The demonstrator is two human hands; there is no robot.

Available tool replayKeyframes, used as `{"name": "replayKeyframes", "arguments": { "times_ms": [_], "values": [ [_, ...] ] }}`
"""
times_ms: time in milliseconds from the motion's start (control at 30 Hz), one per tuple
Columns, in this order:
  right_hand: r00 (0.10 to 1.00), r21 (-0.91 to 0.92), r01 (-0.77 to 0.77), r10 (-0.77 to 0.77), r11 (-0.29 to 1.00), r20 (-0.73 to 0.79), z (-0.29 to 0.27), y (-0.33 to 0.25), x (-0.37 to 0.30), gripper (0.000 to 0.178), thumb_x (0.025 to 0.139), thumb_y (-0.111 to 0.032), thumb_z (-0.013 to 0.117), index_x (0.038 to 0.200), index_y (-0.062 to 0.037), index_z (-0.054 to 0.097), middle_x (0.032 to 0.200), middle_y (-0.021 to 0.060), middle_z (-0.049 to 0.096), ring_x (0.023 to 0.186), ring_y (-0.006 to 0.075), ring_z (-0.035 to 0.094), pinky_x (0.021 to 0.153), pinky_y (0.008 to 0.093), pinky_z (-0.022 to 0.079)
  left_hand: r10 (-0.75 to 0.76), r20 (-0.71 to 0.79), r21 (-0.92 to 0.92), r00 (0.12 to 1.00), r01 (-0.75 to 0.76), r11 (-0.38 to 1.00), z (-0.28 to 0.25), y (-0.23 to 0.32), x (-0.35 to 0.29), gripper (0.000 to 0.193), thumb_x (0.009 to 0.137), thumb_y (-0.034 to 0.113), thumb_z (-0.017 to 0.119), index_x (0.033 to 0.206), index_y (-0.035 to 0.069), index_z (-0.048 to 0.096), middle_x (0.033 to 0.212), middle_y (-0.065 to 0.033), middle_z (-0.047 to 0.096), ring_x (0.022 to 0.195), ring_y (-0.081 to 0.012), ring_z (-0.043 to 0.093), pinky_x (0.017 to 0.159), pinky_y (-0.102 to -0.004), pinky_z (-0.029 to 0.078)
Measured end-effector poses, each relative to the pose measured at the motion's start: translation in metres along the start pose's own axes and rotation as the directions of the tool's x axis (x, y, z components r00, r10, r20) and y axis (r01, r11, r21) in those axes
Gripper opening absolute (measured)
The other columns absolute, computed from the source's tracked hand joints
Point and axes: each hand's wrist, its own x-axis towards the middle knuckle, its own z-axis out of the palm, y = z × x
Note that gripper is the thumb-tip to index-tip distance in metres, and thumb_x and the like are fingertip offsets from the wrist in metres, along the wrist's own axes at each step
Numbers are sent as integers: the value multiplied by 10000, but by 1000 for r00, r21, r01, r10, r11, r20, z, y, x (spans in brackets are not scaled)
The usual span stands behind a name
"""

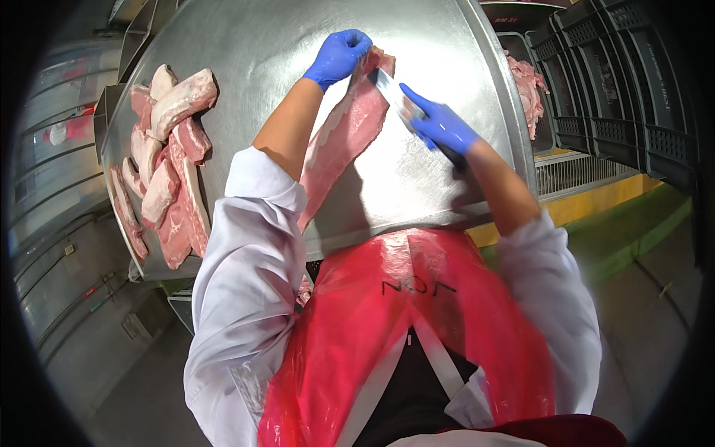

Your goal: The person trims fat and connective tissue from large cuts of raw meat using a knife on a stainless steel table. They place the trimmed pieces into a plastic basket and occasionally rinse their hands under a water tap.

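A long pale-pink strip of meat (348, 132) lies on the steel table (257, 45), running from the far middle toward my apron. My left hand (341, 58), in a blue glove, is closed at the strip's far end, pinching its edge. In my right hand (443, 125), also blue-gloved, is a knife (393, 91) with a dark handle. The fingers wrap round the handle, with the index finger stretched along it. Its blade reaches left over the strip's far part; the tip's contact with the meat is blurred.
Several thick cuts of meat (170, 164) are heaped at the table's left edge. Beyond the right edge, a dark crate (547, 123) holds pink trimmings (527, 93). Stacked black crates (622, 82) stand farther right. My red apron (417, 276) touches the table's near edge.
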Motion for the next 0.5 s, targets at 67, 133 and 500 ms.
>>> {"name": "replayKeyframes", "arguments": {
  "times_ms": [67,133,500],
  "values": [
    [999,7,-5,6,1000,-36,2,-15,34,762,929,-142,559,1624,-253,267,791,73,613,552,115,552,532,294,519,24,54,16,998,-25,1000,3,12,3,226,982,237,662,1004,18,712,881,-8,690,823,-95,596,786,-279,487],
    [997,54,-40,43,998,-64,4,-28,52,799,889,-86,538,1623,-254,272,775,72,620,545,117,555,533,294,524,15,38,-8,999,-15,1000,-1,19,6,221,981,234,664,1007,20,712,883,-3,682,825,-98,595,782,-279,488],
    [998,125,-35,41,991,-47,47,-25,35,777,901,-130,556,1620,-231,278,732,61,613,570,125,585,556,299,541,-56,81,-418,995,85,904,-21,12,18,170,969,189,675,1035,34,691,880,-3,653,819,-111,602,779,-272,500]
  ]
}}
